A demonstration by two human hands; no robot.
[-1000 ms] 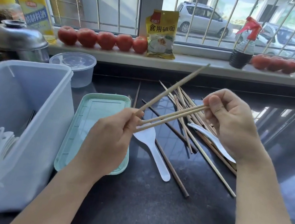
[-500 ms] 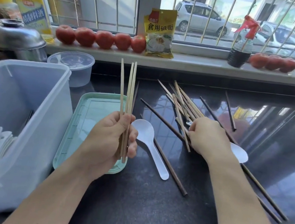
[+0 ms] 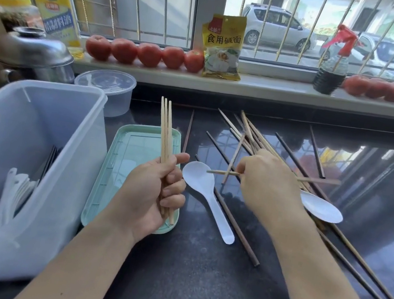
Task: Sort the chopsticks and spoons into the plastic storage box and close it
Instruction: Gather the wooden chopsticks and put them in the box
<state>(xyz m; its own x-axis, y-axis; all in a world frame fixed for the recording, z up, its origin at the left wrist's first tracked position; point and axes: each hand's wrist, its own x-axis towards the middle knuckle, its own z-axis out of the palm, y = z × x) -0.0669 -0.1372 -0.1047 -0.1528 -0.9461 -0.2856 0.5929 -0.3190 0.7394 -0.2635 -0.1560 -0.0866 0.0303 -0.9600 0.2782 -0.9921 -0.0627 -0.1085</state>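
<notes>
Left grip [image 3: 155, 189] around pale chopsticks [image 3: 165, 128], right grip [image 3: 268, 184] pinching one chopstick [image 3: 220, 172]; packet [image 3: 223, 46] labelled 食用碱面.

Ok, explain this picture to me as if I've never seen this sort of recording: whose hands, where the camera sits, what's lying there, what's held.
There is no machine here. A person wears a camera on the head, looking down at their own two bare hands over a dark counter. The left hand grips a bundle of pale chopsticks, pointing up. The right hand pinches one pale chopstick, held level over the loose pile of chopsticks. Two white spoons lie on the counter, one partly behind the right wrist. On the left stands the open storage box, with spoons already inside, and its green lid lies beside it.
</notes>
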